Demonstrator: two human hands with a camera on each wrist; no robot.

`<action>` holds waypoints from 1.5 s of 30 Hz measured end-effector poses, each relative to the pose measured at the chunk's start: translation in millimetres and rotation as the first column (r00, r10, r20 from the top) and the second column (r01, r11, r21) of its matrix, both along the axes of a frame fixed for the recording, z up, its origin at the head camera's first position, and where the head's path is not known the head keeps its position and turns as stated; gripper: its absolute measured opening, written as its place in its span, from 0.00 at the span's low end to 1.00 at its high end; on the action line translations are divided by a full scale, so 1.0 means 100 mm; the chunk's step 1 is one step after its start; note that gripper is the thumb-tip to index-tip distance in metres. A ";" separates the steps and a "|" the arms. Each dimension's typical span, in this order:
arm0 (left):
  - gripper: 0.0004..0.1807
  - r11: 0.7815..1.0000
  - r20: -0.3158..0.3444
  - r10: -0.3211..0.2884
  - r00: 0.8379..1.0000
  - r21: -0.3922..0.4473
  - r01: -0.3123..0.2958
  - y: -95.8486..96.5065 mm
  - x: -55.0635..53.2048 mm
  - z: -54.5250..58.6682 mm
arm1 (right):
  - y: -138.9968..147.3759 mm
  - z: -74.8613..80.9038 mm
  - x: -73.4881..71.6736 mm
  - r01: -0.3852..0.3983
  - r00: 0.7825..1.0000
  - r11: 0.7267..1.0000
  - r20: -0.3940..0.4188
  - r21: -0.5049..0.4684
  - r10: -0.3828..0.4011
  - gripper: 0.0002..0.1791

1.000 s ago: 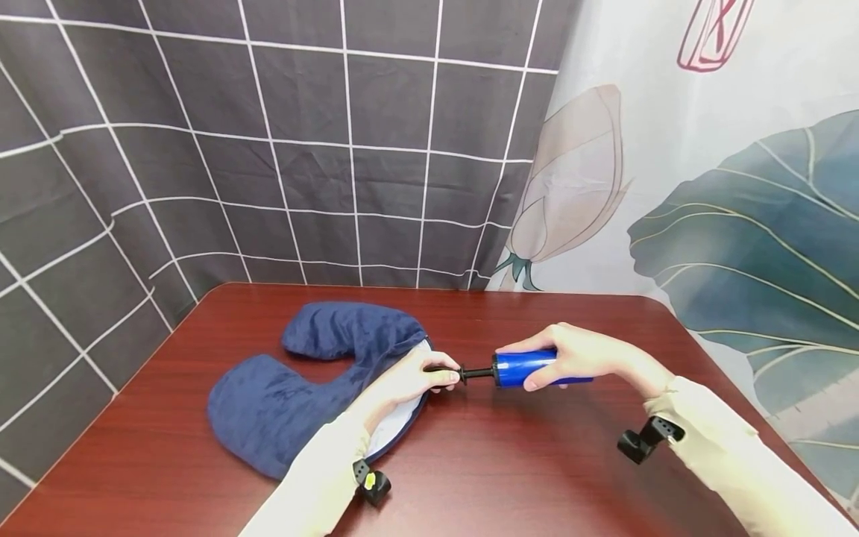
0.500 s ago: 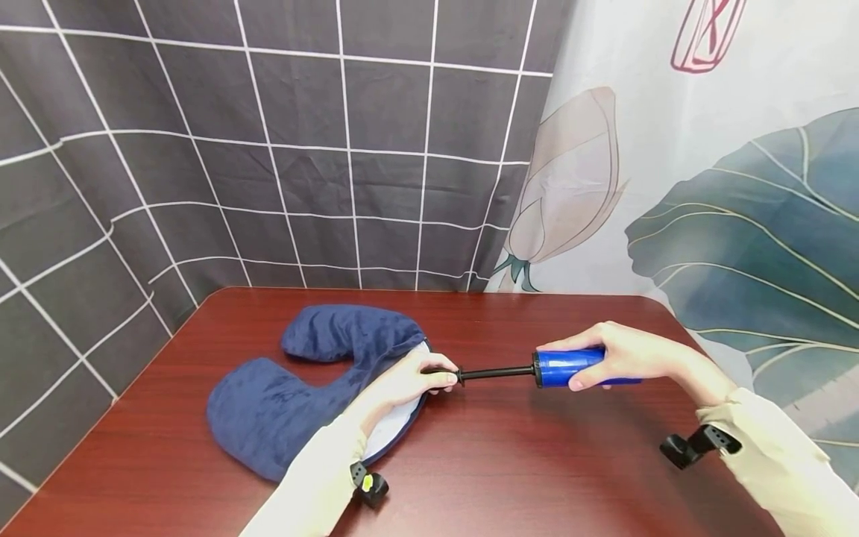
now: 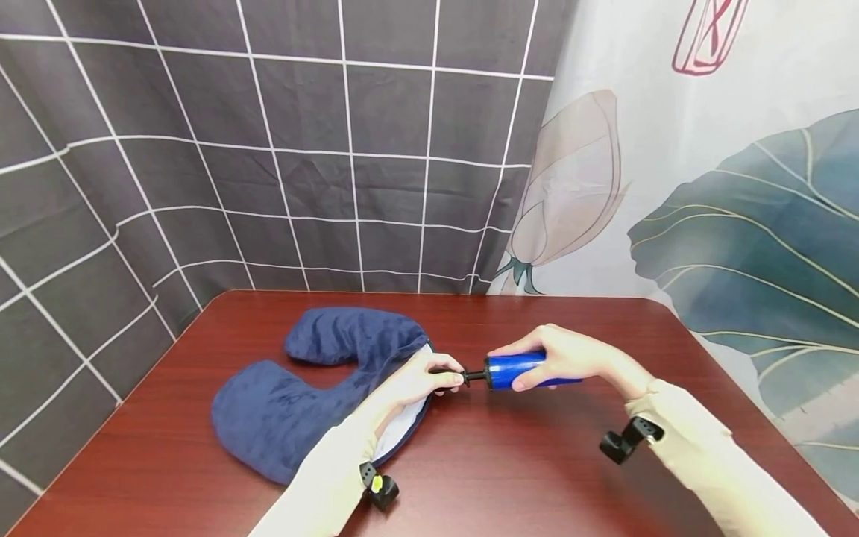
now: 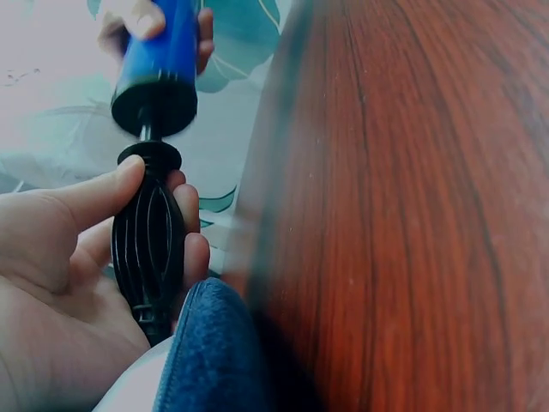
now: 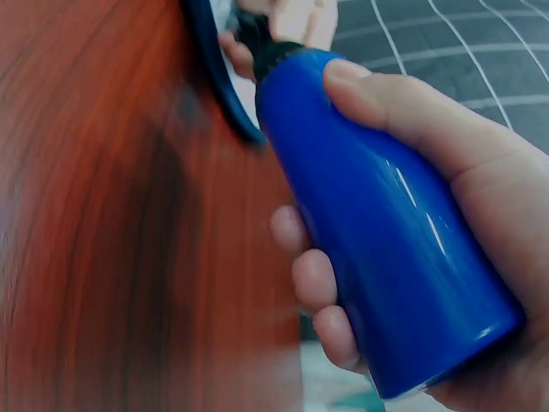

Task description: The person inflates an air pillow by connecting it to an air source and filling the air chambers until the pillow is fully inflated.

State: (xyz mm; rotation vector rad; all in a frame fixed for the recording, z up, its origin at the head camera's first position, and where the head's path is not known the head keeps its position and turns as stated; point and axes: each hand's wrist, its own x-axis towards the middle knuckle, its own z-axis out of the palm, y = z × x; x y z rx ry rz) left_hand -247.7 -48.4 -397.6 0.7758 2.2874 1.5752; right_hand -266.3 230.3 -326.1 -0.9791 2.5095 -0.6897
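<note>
At the navy plush U-shaped pillow [image 3: 268,421], left hand [image 3: 424,378] grips ribbed black handle [image 4: 147,245]; right hand [image 3: 562,353], holding glossy blue cylinder [image 5: 377,223], has closed in: compression stroke apparently near complete.

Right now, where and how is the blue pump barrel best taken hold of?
Probably around the middle of the blue barrel, coming from the person's right. It is a smooth cylinder lying roughly sideways, and its left end faces the black handle, which the left hand holds. The right hand grips it that way.
</note>
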 end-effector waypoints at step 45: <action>0.11 0.998 -0.080 -0.059 0.995 -0.020 0.057 -0.05 -0.01 0.00 | 0.71 0.16 0.08 0.026 0.997 1.000 -0.079 -0.015 -0.027 0.30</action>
